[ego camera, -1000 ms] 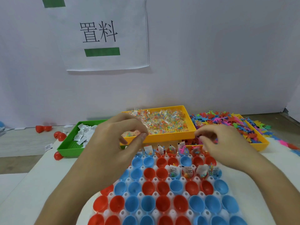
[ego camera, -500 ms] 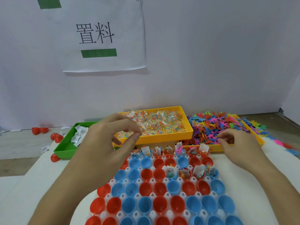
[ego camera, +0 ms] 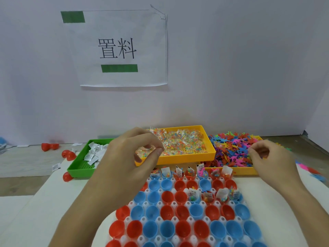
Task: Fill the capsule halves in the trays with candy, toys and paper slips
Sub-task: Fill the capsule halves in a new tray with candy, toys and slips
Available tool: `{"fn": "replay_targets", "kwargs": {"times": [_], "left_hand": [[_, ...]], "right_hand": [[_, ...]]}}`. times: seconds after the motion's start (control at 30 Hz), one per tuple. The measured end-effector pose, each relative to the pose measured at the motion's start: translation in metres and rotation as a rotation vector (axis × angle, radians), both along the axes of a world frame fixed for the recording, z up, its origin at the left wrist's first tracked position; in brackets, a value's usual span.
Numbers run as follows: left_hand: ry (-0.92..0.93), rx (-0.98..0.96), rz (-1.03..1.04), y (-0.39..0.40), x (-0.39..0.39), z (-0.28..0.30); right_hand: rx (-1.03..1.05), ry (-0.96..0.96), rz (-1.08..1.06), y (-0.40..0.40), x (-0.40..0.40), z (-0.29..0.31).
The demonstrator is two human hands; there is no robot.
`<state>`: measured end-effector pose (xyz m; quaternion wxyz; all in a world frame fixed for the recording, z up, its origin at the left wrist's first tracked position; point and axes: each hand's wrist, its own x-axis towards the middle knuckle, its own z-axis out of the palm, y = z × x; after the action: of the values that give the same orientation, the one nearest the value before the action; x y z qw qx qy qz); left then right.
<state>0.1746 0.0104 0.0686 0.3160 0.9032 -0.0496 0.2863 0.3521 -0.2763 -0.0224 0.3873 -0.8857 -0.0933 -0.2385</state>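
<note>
Green tray (ego camera: pixel 81 168) of paper slips (ego camera: pixel 92 154) sat at left; left hand (ego camera: pixel 124 163) hovered over the yellow candy tray (ego camera: pixel 187 155), thumb and forefinger pinching a candy packet (ego camera: pixel 145 152). Right hand (ego camera: pixel 270 161), fingers curled, reached into the toy pile (ego camera: pixel 231 148); contents indiscernible. Capsule tray (ego camera: pixel 178 207): far row filled, third row partly, the rest judged empty.
</note>
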Motion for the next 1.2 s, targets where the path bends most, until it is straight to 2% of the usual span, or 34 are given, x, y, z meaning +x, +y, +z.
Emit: {"fn": "replay_targets", "kwargs": {"times": [0.1,0.3,0.37,0.47,0.57,0.73,0.8,1.0,1.2], "left_hand": [[-0.006,-0.020,-0.006,-0.004,0.000,0.001],[0.204,-0.143,-0.099,-0.032,0.006,-0.014],[0.157,-0.200,-0.118,-0.036,0.008,-0.016],[0.071,-0.216,-0.111,-0.036,0.009,-0.016],[0.092,-0.248,-0.064,-0.030,0.011,-0.015],[0.213,-0.274,0.019,-0.021,0.012,-0.018],[0.265,-0.310,0.048,-0.021,0.014,-0.021],[0.493,-0.329,-0.069,-0.026,0.019,-0.034],[0.490,-0.145,-0.096,-0.026,0.020,-0.045]], "right_hand": [[0.058,-0.007,0.118,0.015,-0.017,0.024],[0.144,0.122,0.660,0.072,-0.075,0.079],[0.136,0.125,0.767,0.087,-0.091,0.085],[0.184,0.103,0.820,0.097,-0.102,0.083],[0.275,0.124,0.806,0.087,-0.093,0.072],[0.385,0.012,0.362,0.037,-0.050,0.022],[0.402,0.026,0.282,0.016,-0.040,0.001],[0.417,-0.004,0.206,0.005,-0.034,-0.047],[0.444,0.090,0.308,0.003,-0.026,-0.054]]}}
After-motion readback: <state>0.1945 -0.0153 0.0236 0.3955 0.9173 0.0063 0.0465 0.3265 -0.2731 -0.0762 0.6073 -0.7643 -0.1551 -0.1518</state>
